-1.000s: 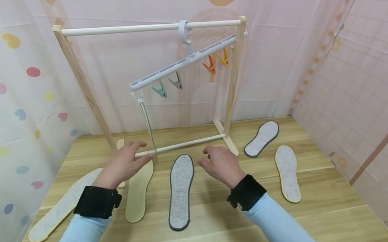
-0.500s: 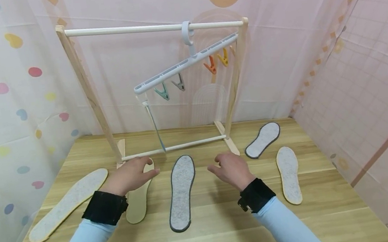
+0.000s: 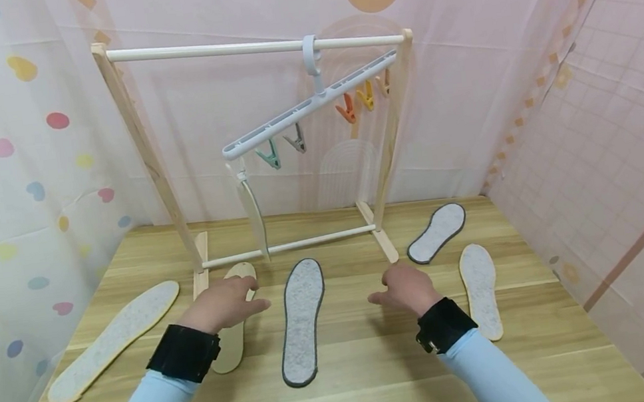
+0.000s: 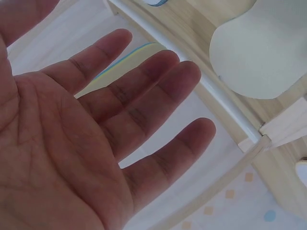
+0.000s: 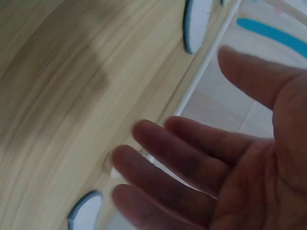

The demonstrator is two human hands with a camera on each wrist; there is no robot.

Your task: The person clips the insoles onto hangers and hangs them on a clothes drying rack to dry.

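My left hand (image 3: 223,304), fingers spread and holding nothing, is over a pale yellow insole (image 3: 232,346) and covers its middle. Straight fingers (image 4: 184,86) show in the left wrist view. Between the hands lies a grey felt insole (image 3: 303,324) with a dark edge. To its right, my right hand (image 3: 405,288) hovers above the wood with loosely bent, bare fingers (image 5: 158,182). A thin insole (image 3: 254,219) hangs from a clip at the low left end of a tilted clip hanger (image 3: 310,103).
The hanger hooks onto a wooden rack's white top rod (image 3: 201,49). Its teal clip (image 3: 271,155), grey clip (image 3: 296,139) and orange clip (image 3: 346,111) are among those hanging. Further insoles lie on the table: a long one (image 3: 116,340) left, a dark-edged one (image 3: 437,232) and yellow-edged one (image 3: 481,292) right.
Both hands have drawn back from the rack toward the front, the right one also moving right. The hanging insole has swung and turned, now showing more of its face.
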